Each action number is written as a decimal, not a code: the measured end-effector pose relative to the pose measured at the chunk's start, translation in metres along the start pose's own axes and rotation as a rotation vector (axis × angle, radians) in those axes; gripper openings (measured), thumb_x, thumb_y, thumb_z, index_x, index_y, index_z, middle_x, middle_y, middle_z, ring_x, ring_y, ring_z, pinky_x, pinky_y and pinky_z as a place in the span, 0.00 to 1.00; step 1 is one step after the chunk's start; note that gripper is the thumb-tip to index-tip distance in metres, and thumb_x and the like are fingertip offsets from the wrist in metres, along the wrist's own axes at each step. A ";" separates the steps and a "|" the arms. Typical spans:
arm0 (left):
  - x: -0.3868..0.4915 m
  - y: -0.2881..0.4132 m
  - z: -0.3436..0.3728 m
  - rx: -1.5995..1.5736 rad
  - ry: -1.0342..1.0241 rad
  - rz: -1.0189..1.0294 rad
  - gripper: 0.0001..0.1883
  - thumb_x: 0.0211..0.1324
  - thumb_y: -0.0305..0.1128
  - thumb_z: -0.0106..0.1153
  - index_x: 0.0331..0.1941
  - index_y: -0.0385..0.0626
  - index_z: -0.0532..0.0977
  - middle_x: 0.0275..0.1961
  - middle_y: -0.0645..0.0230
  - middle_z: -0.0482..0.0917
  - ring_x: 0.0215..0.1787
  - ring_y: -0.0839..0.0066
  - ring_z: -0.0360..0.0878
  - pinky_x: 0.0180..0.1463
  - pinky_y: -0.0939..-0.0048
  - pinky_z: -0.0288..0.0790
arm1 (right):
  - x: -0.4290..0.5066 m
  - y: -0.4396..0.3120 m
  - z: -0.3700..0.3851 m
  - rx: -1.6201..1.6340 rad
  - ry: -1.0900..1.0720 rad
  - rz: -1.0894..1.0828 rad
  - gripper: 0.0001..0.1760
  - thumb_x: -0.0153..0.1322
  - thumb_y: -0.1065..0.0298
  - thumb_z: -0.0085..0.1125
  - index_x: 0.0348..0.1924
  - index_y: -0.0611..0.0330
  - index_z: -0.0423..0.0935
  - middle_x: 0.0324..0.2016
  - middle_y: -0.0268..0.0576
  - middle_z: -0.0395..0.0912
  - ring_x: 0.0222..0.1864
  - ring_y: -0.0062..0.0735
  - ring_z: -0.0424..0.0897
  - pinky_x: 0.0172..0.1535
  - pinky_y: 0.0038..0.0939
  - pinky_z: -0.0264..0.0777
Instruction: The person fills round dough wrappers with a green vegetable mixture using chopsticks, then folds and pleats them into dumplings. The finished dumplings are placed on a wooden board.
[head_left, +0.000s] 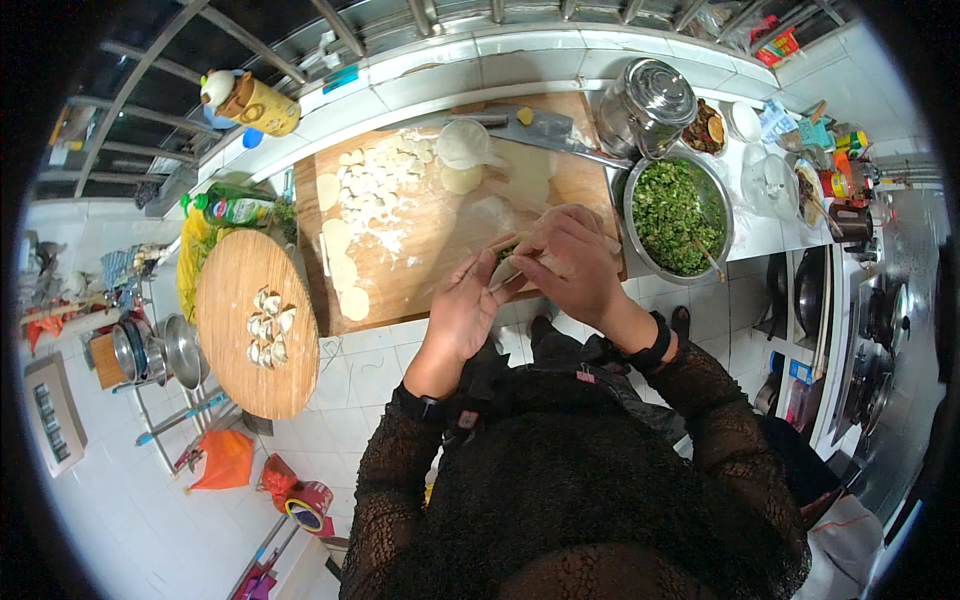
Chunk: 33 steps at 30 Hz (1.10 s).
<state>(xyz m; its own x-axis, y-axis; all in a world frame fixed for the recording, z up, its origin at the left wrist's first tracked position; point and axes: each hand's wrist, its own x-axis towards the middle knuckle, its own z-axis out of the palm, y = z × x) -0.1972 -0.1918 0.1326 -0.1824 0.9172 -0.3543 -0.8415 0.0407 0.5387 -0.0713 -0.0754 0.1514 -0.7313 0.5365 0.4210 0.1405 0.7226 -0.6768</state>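
Both my hands meet above the front right part of a large wooden board. My left hand (459, 311) supports a dough wrapper (501, 273) with green filling showing inside. The fingers of my right hand (574, 266) pinch the wrapper's edge from the other side. A metal bowl (727, 225) of chopped green filling (667, 210) stands to the right, with a stick or utensil handle (709, 261) in it. Flat round wrappers (343, 271) lie along the left of the wooden board (420, 289). Small floured dough pieces (375, 174) cover its back left.
A round wooden board (229, 337) at the left holds several folded dumplings (279, 349). A large knife (544, 131) lies along the back of the big board, near a translucent cup (463, 142). A lidded metal pot (637, 105) stands behind the filling bowl. Green bottles (232, 206) stand at the left.
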 end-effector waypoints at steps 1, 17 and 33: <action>-0.007 0.006 -0.003 -0.032 -0.043 -0.007 0.20 0.69 0.33 0.40 0.59 0.33 0.63 0.56 0.56 0.72 0.54 0.65 0.74 0.57 0.59 0.72 | 0.001 -0.006 0.005 -0.020 0.009 0.009 0.07 0.58 0.67 0.66 0.28 0.54 0.78 0.30 0.37 0.75 0.40 0.40 0.72 0.45 0.36 0.62; -0.063 0.043 -0.026 0.639 0.000 0.215 0.33 0.58 0.18 0.53 0.66 0.35 0.52 0.54 0.59 0.74 0.53 0.74 0.73 0.58 0.74 0.67 | 0.017 -0.052 0.047 0.133 -0.088 -0.130 0.10 0.59 0.64 0.62 0.35 0.45 0.83 0.33 0.31 0.76 0.44 0.39 0.72 0.50 0.40 0.60; -0.083 0.050 -0.049 0.242 0.137 0.443 0.41 0.49 0.27 0.65 0.66 0.40 0.54 0.66 0.60 0.60 0.62 0.70 0.65 0.61 0.69 0.64 | 0.033 -0.096 0.082 0.742 -0.223 0.342 0.10 0.67 0.68 0.61 0.40 0.62 0.81 0.38 0.44 0.80 0.41 0.30 0.78 0.44 0.27 0.71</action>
<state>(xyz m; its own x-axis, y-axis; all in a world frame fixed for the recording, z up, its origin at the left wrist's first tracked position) -0.2490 -0.2856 0.1517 -0.5730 0.8073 -0.1407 -0.5301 -0.2342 0.8149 -0.1635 -0.1624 0.1808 -0.8539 0.5186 0.0444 -0.0394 0.0207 -0.9990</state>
